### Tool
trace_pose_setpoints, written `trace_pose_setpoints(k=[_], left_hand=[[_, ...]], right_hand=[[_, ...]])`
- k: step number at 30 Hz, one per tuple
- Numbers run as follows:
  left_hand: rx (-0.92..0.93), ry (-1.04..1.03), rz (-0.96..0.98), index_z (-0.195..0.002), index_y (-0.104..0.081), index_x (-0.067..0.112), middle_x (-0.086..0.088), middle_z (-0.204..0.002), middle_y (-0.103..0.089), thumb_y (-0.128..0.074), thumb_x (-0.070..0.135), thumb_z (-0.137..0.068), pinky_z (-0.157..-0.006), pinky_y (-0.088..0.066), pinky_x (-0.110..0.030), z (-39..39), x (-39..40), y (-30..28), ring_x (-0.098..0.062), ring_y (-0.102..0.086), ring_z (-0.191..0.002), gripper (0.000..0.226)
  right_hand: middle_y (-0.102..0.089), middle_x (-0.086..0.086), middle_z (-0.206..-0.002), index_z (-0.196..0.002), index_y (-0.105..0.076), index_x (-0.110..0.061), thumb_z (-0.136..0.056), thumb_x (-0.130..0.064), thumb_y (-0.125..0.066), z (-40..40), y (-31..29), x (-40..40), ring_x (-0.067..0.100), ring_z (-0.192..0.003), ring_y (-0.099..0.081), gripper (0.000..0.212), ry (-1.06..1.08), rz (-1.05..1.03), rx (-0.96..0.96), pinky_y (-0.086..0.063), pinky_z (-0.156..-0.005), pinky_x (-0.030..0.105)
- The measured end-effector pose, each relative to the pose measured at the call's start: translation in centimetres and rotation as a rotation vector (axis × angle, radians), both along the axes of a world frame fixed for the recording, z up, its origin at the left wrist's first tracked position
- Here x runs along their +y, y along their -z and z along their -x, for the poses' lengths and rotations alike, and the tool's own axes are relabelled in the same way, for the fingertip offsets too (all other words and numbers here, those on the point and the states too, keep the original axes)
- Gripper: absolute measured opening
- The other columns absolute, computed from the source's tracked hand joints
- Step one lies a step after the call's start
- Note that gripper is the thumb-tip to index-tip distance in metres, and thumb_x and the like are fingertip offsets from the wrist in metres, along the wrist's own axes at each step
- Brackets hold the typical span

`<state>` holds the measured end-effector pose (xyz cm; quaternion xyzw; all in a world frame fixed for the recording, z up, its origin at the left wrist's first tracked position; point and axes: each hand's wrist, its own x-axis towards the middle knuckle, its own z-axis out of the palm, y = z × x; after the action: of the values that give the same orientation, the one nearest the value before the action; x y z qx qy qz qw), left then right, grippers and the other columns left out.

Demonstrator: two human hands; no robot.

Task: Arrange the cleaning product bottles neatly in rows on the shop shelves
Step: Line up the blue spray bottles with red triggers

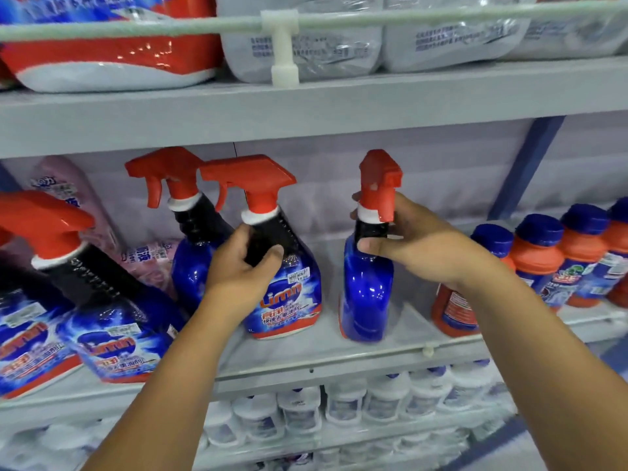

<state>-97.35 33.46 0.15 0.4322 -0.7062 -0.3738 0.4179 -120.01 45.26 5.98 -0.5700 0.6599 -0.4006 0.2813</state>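
**Ana:** Spray bottles, what do they look like, and where are they?

**Ben:** Deep blue plastic, black neck sleeve, red trigger head, a blue, white and red label. They stand on the grey middle shelf [306, 355]. The left hand [243, 263] grips the black neck of the labelled bottle [285, 283], fingers and thumb curled round it. The right hand [411, 246] holds the turned bottle [367, 287] at its neck, thumb in front, fingers wrapped behind; that one shows its plain blue side.

**Ana:** What sits around them?

**Ben:** Bare shelf shows between the two held bottles. Another spray bottle [190, 232] stands just behind the left one, touching it. More spray bottles [102, 317] lean at the far left, in front of pink pouches [68, 198]. To the right, a row of orange bottles with blue caps [540, 256] stands near the right wrist.

**Ana:** And the edges?

**Ben:** A low clear lip [428, 350] runs along the front edge. The upper shelf [306, 107] hangs close above the trigger heads.
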Motion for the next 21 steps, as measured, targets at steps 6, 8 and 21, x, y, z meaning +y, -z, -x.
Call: trace_pose_setpoints(k=[6, 8, 21], left_hand=[[0.054, 0.060, -0.071, -0.094, -0.062, 0.045, 0.022, -0.090, -0.074, -0.077, 0.028, -0.089, -0.078, -0.054, -0.023, -0.3, 0.0, 0.1, 0.006, -0.069, -0.087, 0.023], [0.058, 0.065, -0.089, -0.094, -0.062, 0.046, 0.028, -0.088, -0.073, -0.080, 0.031, -0.086, -0.074, -0.052, -0.019, -0.4, 0.1, -0.1, 0.011, -0.068, -0.084, 0.026], [0.136, 0.114, -0.104, -0.085, -0.066, 0.059, 0.021, -0.092, -0.076, -0.080, 0.022, -0.086, -0.084, -0.058, -0.034, 0.0, 2.5, -0.1, 0.000, -0.073, -0.087, 0.039]], right_hand=[[-0.063, -0.015, -0.096, -0.088, -0.056, -0.040, -0.068, -0.048, -0.088, -1.5, -1.6, 1.9, 0.000, -0.086, -0.061, 0.039, 0.235, 0.011, 0.315, -0.050, -0.071, 0.020], [-0.063, -0.015, -0.088, -0.091, -0.059, -0.035, -0.066, -0.058, -0.085, -1.4, -1.9, 2.1, 0.001, -0.079, -0.061, 0.043, 0.296, -0.025, 0.451, -0.051, -0.067, 0.026], [-0.060, -0.015, -0.105, -0.109, -0.057, -0.040, -0.081, -0.050, -0.077, 2.1, -4.0, 2.4, 0.010, -0.091, -0.057, 0.036, 0.101, -0.198, 0.544, -0.040, -0.079, 0.026]])
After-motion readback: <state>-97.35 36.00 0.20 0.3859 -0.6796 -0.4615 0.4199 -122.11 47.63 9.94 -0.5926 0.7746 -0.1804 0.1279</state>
